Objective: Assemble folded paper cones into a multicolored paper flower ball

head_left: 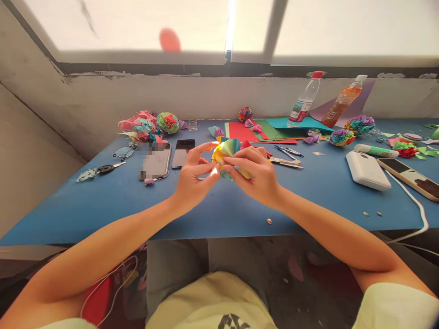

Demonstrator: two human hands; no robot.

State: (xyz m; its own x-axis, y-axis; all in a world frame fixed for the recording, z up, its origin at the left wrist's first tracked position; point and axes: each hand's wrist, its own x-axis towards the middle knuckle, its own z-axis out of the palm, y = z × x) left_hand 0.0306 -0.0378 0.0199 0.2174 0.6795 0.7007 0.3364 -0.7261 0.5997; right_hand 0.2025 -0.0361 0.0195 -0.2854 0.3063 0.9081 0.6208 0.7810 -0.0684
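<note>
Between my two hands, above the middle of the blue table, is a folded paper flower ball (229, 147) in yellow, teal, green and pale blue. My left hand (195, 176) pinches its left side with thumb and fingertips. From the right, my right hand (255, 171) grips the ball, fingers bent over its front and hiding part of it. Just behind my right hand lie scissors (288, 162) with open-looking metal blades, and a drawing compass (290, 151) beside them.
Phones (156, 161) and small black-handled scissors (106, 169) lie left on the table (212, 214). Coloured paper sheets (236, 130), finished paper balls (168, 122) and two bottles (303, 103) stand along the wall. A white power bank (367, 170), its cable and a glue stick (376, 151) are right.
</note>
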